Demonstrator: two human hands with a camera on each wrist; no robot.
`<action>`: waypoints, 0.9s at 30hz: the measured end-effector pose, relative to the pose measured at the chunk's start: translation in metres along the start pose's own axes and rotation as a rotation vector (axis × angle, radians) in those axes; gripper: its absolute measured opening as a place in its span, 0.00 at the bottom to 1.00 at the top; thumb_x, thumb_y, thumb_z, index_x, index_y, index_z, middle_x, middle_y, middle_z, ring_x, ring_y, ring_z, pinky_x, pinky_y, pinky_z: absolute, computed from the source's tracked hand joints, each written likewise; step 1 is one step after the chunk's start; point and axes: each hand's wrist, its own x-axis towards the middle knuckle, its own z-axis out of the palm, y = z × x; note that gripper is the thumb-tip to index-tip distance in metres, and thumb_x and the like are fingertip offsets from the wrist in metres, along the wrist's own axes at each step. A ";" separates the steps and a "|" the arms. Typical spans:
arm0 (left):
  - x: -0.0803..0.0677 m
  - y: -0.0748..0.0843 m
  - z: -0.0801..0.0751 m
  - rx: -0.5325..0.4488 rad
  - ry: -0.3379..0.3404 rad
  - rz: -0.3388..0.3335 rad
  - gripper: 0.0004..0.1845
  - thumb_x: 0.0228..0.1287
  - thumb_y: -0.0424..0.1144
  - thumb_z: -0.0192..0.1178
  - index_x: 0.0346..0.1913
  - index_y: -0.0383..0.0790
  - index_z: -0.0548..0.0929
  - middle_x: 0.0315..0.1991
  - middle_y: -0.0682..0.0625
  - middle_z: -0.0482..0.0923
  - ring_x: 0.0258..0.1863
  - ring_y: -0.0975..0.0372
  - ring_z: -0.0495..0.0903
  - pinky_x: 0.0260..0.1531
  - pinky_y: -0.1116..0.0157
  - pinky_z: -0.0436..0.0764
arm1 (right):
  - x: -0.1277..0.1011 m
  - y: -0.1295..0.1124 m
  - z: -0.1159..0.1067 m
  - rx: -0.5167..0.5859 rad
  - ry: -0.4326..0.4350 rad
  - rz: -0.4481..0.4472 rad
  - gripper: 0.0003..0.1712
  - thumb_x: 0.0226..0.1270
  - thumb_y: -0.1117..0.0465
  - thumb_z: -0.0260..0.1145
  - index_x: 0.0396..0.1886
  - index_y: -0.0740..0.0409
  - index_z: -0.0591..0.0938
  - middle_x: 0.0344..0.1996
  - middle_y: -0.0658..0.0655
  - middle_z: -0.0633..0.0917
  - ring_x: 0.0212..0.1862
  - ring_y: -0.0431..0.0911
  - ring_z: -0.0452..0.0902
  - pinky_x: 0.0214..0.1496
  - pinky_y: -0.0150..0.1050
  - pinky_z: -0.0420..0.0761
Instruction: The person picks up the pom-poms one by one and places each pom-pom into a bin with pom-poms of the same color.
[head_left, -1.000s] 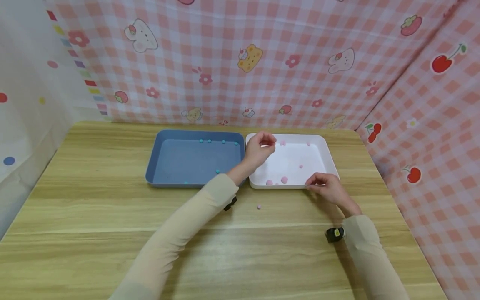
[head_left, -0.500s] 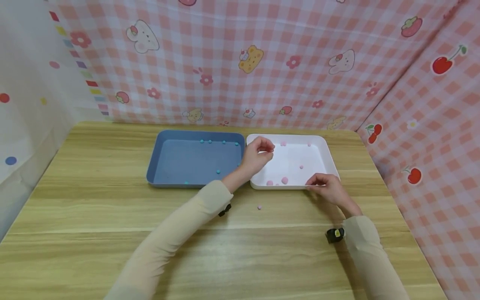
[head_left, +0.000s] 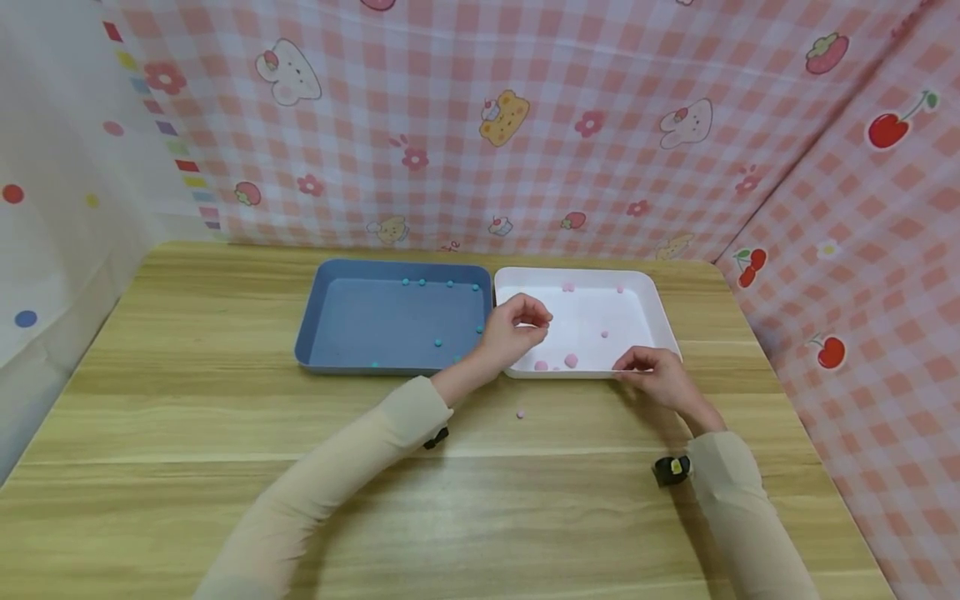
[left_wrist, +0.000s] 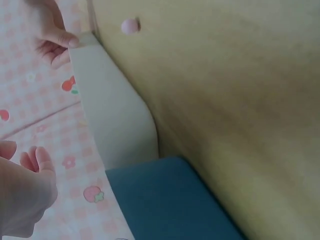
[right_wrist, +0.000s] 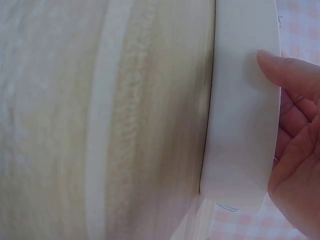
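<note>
My left hand [head_left: 513, 333] is over the left part of the white tray [head_left: 652, 308]. Its fingers curve loosely towards the thumb, and nothing shows between them. In the left wrist view only part of this left hand [left_wrist: 27, 195] appears, above the rim line. My right hand [head_left: 656, 375] pinches the tray's near rim at its right end. The right wrist view shows the right thumb [right_wrist: 282, 70] on the outer wall and the fingers inside. Several pink balls [head_left: 572, 361] of differing size lie in the tray.
A blue tray [head_left: 318, 317] stands against the white tray's left side, with several small teal balls [head_left: 438, 342] inside. One small pink ball [head_left: 521, 414] lies on the wooden table [head_left: 480, 517] in front. Patterned cloth [head_left: 420, 108] hangs behind the table.
My left hand has come nearer and lower over the white tray, its forearm drawing back. More teal balls in the blue tray now show. My right hand keeps its place on the rim.
</note>
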 end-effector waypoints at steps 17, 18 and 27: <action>-0.034 -0.009 0.001 -0.031 -0.166 -0.046 0.08 0.52 0.18 0.60 0.37 0.24 0.75 0.37 0.33 0.78 0.35 0.63 0.77 0.39 0.71 0.78 | 0.000 -0.002 -0.001 0.006 -0.008 0.007 0.02 0.57 0.71 0.67 0.27 0.63 0.82 0.26 0.56 0.82 0.29 0.36 0.71 0.31 0.28 0.72; -0.036 -0.008 0.001 -0.026 -0.177 -0.049 0.08 0.52 0.18 0.60 0.37 0.24 0.75 0.37 0.33 0.78 0.35 0.63 0.77 0.38 0.72 0.77 | 0.000 -0.001 -0.001 0.005 -0.008 0.009 0.02 0.57 0.71 0.67 0.27 0.63 0.82 0.26 0.56 0.82 0.29 0.36 0.71 0.32 0.28 0.72; -0.047 -0.011 0.001 0.003 -0.239 -0.139 0.09 0.52 0.16 0.58 0.38 0.24 0.76 0.37 0.36 0.78 0.36 0.60 0.78 0.40 0.69 0.79 | 0.000 -0.001 -0.001 0.021 -0.016 0.015 0.02 0.58 0.71 0.67 0.27 0.63 0.82 0.27 0.57 0.83 0.30 0.36 0.73 0.34 0.27 0.73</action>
